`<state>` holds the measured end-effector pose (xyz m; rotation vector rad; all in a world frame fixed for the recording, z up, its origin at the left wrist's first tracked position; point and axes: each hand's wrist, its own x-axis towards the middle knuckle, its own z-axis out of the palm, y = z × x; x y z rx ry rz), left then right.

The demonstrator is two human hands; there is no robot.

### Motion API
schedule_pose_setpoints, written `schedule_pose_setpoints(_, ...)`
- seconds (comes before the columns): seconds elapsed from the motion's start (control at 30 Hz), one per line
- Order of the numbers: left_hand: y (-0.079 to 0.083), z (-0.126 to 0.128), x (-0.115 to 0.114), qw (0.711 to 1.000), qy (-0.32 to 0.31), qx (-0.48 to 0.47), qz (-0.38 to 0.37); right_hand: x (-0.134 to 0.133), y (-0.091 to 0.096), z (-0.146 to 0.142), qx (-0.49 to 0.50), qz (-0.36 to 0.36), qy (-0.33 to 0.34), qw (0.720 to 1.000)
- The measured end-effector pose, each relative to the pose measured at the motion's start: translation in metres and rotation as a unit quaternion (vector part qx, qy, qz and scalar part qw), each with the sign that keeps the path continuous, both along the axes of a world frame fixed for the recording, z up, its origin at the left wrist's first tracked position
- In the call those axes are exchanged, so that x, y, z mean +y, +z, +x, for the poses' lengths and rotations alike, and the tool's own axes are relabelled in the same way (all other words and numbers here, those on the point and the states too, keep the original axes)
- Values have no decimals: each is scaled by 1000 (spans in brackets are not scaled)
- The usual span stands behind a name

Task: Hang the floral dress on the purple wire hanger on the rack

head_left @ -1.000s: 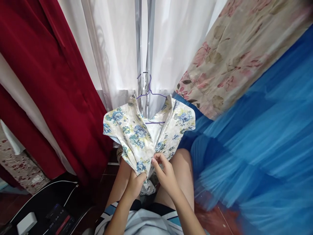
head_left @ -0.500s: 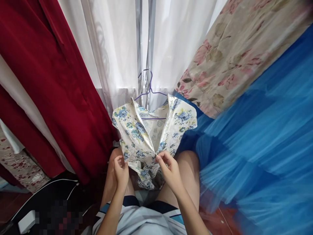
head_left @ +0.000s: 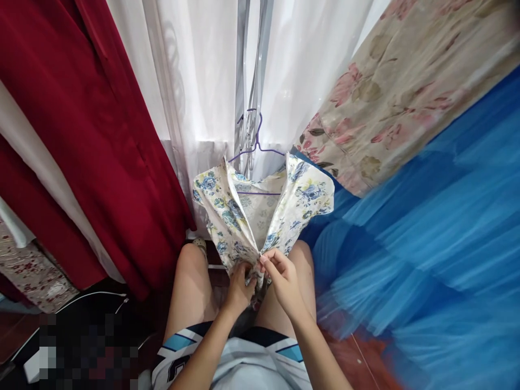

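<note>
A white dress with blue flowers (head_left: 227,216) hangs on a purple hanger (head_left: 257,149) between my knees. Its zipper (head_left: 248,223) is undone from the neckline down, so the two sides spread in a V. At the bottom of the V, the thumb and fingers of my right hand (head_left: 282,276) pinch the zipper pull, which they mostly hide. Just left of it and slightly lower, my left hand (head_left: 240,290) is closed on the bunched fabric below the zipper. The lower part of the dress is largely hidden behind my hands.
Red cloth (head_left: 117,135) hangs at the left and white curtains (head_left: 203,70) behind the hanger. A beige floral cloth (head_left: 390,108) and blue tulle (head_left: 406,254) fill the right. White cable (head_left: 87,294) runs over a dark surface at lower left.
My left hand has moved right, from the dress's side edge to the fabric under the zipper, and gripped it. The right hand keeps its pinch. My knees have drawn closer to the dress.
</note>
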<state>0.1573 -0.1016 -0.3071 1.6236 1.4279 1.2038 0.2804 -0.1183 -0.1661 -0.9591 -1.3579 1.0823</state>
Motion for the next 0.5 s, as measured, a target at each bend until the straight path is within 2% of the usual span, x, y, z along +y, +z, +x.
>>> schedule_pose_setpoints(0.1,-39,-17,-1,997,45,20,-54,-2,5,4,3,-5,-5,1000)
schedule_pose_setpoints(0.17,-50,-26,-5,995,62,24,-69,-1,4,5,3,-8,-8,1000)
schedule_pose_setpoints(0.2,-48,-28,-7,995,68,24,-70,0,4,5,3,-10,-8,1000)
schedule_pose_setpoints(0.27,-31,-26,-12,995,85,3,-45,0,1,2,2,-10,-9,1000)
schedule_pose_setpoints(0.33,0,-17,-16,995,93,-46,13,0,-1,-2,2,-8,-4,1000)
schedule_pose_setpoints(0.4,37,-6,-19,990,70,-92,80,-2,-2,-6,8,-9,8,1000)
schedule_pose_setpoints(0.5,78,4,-21,988,43,-96,112,-7,1,-11,33,-40,34,998)
